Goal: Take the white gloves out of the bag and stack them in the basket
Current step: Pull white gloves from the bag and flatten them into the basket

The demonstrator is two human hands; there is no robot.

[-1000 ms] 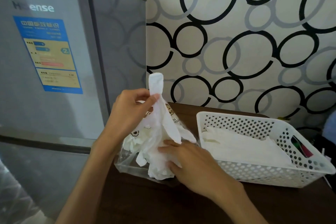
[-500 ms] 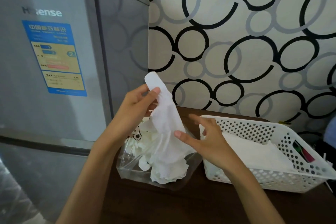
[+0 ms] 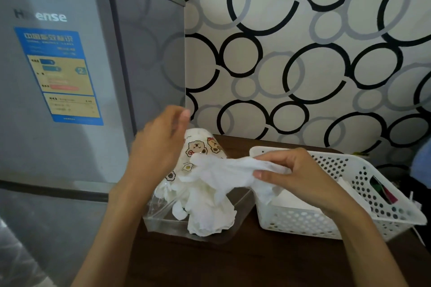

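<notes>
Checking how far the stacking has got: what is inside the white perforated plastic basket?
Inside the white perforated plastic basket lies a flat layer of white gloves. The right hand, pinching another white glove, covers part, so no count is possible.

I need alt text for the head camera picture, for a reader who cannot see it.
A person's right hand pinches a white glove between a clear bag of gloves and a white basket on a dark table. The left hand hovers open above the bag, beside a grey fridge.
</notes>
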